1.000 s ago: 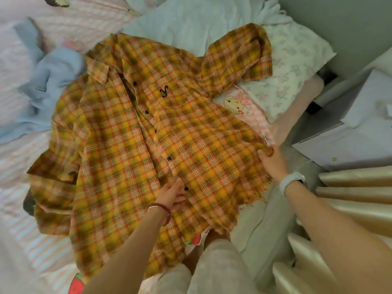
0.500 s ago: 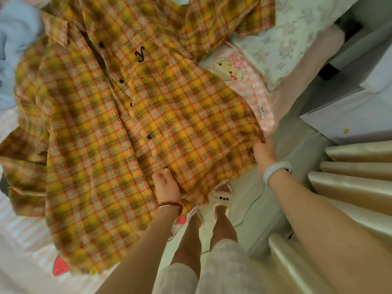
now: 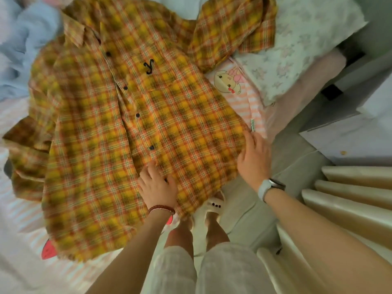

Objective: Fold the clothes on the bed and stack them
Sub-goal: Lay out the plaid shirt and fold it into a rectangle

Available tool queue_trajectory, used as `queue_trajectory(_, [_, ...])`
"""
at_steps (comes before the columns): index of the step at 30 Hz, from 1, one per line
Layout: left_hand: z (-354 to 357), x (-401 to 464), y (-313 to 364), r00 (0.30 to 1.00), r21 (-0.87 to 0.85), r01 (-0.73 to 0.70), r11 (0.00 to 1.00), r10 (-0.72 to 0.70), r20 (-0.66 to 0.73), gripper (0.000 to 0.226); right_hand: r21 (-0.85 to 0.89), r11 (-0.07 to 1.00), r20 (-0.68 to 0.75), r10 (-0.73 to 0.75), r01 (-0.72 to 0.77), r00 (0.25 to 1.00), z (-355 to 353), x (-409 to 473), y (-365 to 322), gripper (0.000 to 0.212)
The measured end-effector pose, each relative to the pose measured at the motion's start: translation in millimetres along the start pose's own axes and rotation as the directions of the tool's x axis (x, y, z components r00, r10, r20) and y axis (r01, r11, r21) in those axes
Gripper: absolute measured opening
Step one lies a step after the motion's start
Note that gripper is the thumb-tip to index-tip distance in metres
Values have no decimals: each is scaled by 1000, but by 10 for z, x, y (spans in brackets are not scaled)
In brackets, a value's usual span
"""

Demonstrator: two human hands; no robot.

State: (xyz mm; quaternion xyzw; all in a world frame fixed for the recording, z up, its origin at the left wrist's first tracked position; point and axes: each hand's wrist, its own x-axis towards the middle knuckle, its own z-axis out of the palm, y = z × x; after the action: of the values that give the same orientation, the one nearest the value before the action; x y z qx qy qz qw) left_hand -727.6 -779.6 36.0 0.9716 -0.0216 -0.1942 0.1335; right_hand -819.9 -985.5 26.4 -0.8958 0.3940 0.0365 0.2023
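While the plaid shirt point(image 3: 118, 128) lies spread front-up across the bed point(image 3: 19, 270), its buttoned placket runs down the middle and its hem hangs over the near edge; one sleeve is crumpled at the far left, the other point(image 3: 233, 30) is bunched at the top right beside a pale floral pillow point(image 3: 301, 49). The left hand point(image 3: 158, 185) rests flat on the shirt near the lowest button, fingers spread and relaxed, pressing the cloth rather than gripping it; a beaded bracelet point(image 3: 162, 209) circles that wrist. The right hand point(image 3: 254, 160) lies at the shirt's right hem corner, fingers extended and touching the edge of the fabric; whether it pinches any cloth underneath I cannot tell; a pale watch point(image 3: 268, 187) sits on that wrist. A light blue garment point(image 3: 19, 60) is heaped on the bed at the upper left, partly beneath the shirt's collar; a pink striped sheet with a cartoon girl print point(image 3: 228, 81) shows just right of the shirt. Nothing that holds other things is in sight apart from the bed itself, which carries the shirt, the blue garment and the pillow; a slippered foot point(image 3: 212, 206) stands on the floor below the hem.
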Motion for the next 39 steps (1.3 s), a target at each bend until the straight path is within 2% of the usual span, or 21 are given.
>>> queue_trajectory(2, [-36,74,13,990,143,-141,980,140,20,63,-99,955,119,-266,278,957,62,56,-249,62])
queue_trajectory(4, [-64,213,-29,975,209,-169,963,132,181,64,-101,882,351,-401,460,846,177,89,-479,59])
queue_trajectory(6, [-105,385,-106,914,103,-107,989,57,401,60,-98,870,622,-325,482,713,281,116,-679,48])
queue_trajectory(7, [-149,471,-148,887,45,-86,995,56,458,54,-126,877,694,-256,464,673,287,136,-789,43])
queue_trajectory(8, [-218,565,-191,893,2,-83,997,73,443,46,-144,883,685,-236,446,689,278,175,-898,39])
queue_trajectory(10, [-409,782,-254,941,-72,-92,993,110,320,32,-132,890,529,-309,436,791,237,297,-1115,34])
queue_trajectory(12, [-630,1076,-281,969,-116,-110,987,133,209,25,-78,889,421,-380,451,823,194,489,-1372,33])
queue_trajectory(16, [-1072,1911,-240,984,-162,-134,978,150,92,21,57,898,354,-426,435,833,156,1009,-2023,37])
queue_trajectory(20, [-1408,2787,-157,982,-211,-188,959,179,-61,22,140,898,227,-440,418,869,248,1649,-2660,40])
queue_trajectory(24, [-1591,3432,-43,952,-135,-296,946,281,-119,27,13,866,104,-499,501,860,380,2105,-3098,37])
queue_trajectory(27, [-1693,3815,68,915,-99,-387,917,368,-166,33,-59,796,-39,-605,603,795,403,2383,-3321,34])
queue_trajectory(31, [-1757,4213,209,873,-87,-482,872,470,-130,43,-213,711,42,-678,670,734,434,2801,-3570,51])
queue_trajectory(35, [-1758,4479,301,857,-49,-515,856,513,-45,53,-235,732,133,-627,639,767,490,3118,-3761,67])
queue_trajectory(37, [-1778,4577,336,857,-57,-515,855,515,-8,54,-212,731,165,-627,648,761,514,3199,-3846,65])
queue_trajectory(39, [-1824,4652,351,851,-19,-524,851,524,17,44,-232,723,182,-625,651,759,503,3255,-3896,57])
